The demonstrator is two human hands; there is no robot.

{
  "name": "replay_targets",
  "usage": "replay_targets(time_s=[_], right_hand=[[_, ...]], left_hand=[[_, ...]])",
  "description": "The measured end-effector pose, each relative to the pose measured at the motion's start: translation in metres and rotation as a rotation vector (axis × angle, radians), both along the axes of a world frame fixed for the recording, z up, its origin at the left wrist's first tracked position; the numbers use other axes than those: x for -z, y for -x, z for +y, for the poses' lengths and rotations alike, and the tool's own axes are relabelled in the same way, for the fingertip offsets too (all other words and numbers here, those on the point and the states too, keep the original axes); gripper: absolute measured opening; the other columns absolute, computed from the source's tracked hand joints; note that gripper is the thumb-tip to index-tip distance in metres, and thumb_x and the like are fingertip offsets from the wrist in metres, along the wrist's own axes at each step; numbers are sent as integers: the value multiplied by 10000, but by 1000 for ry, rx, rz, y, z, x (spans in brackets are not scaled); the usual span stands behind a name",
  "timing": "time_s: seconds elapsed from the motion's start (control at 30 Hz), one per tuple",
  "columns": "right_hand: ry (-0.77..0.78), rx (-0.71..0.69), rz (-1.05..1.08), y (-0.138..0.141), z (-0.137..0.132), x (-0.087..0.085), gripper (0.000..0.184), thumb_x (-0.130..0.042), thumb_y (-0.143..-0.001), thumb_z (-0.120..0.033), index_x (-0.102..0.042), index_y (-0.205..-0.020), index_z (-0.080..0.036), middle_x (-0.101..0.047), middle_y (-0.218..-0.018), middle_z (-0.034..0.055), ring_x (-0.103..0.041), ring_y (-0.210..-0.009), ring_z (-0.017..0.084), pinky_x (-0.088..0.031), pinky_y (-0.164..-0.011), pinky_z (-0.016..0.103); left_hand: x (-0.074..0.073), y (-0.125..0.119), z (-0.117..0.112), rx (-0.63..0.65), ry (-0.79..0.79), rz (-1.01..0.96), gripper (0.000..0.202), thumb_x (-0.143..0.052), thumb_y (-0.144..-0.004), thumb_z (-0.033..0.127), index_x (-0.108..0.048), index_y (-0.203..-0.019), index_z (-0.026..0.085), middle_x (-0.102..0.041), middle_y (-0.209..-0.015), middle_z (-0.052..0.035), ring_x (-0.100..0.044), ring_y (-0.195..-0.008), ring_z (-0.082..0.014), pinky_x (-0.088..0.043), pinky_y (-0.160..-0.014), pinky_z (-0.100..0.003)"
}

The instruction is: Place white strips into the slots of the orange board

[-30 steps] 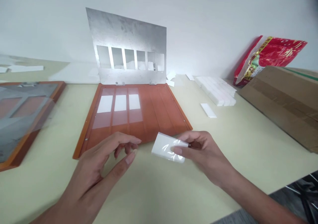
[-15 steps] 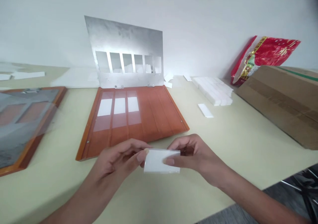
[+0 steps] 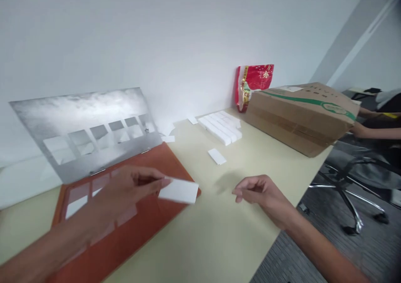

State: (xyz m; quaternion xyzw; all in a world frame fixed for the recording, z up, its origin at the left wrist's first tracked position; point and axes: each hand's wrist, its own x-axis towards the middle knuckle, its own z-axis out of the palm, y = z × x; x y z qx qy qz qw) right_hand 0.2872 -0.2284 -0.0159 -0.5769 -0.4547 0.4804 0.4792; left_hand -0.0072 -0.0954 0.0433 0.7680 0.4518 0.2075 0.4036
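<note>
My left hand point(image 3: 125, 189) pinches a flat white block point(image 3: 178, 190) by its left end and holds it above the right edge of the orange-brown slotted tray point(image 3: 150, 216). White pieces lie in the tray's left slots. A metal plate point(image 3: 84, 128) with several rectangular windows stands hinged up behind the tray. My right hand point(image 3: 261, 193) hovers over the table to the right with fingers loosely curled and nothing in them. A single white block point(image 3: 216, 156) lies farther back, in front of a stack of white blocks point(image 3: 221, 128).
A cardboard box point(image 3: 297, 113) and a red bag point(image 3: 253, 84) stand at the back right of the pale table point(image 3: 219, 233). Beyond the table's right edge are an office chair base point(image 3: 351, 191) and another person's arm point(image 3: 372, 130).
The white block has passed from my right hand to my left. My right hand has let go and moved right. The view has swung to the right.
</note>
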Motion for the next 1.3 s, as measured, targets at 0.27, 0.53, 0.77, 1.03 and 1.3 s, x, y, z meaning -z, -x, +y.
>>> replay_targets(time_s=[0.27,0.53,0.77,1.03,1.3], right_hand=[[-120,397,-428,-41,28,45,331,-611,-872,-415,-727,-757,-127,-678,-666,61,-481,-559,135,-350,-541,265],[-121,351,-550,-37,27,46,359,-591,-907,-411,-691,-676,-156,-642,-591,21,-480,-510,121,-372,-531,248],[-133,313,-605,-41,19,52,421,-578,-914,-494,-676,-676,-161,-563,-545,16,-456,-498,132,-361,-506,263],[-337,-55,-549,8,63,27,318,-554,-971,-433,-747,-912,-187,-701,-851,53,-610,-734,175,-465,-644,290],[-809,-740,-648,137,173,-1,343,-440,-1046,-287,-640,-1312,-204,-613,-1312,63,-502,-1235,206,-386,-1090,410]], left_hand=[[11,-149,140,495,144,170,421,-800,-619,592,-733,-674,179,-559,-643,-9,-459,-639,-125,-371,-611,-247],[53,-203,156,462,32,220,388,-849,-511,463,-713,-702,153,-689,-751,-58,-592,-743,-196,-406,-682,-289],[9,-149,120,279,-180,99,396,-758,-697,541,-667,-858,191,-691,-891,-34,-607,-828,-180,-422,-718,-269],[-7,40,21,93,-249,475,307,-580,-882,545,-708,-933,270,-674,-856,-15,-583,-748,-180,-424,-662,-290],[39,90,-44,76,-198,671,157,-571,-926,262,-685,-1017,203,-614,-1114,-81,-544,-1122,-279,-468,-940,-435]])
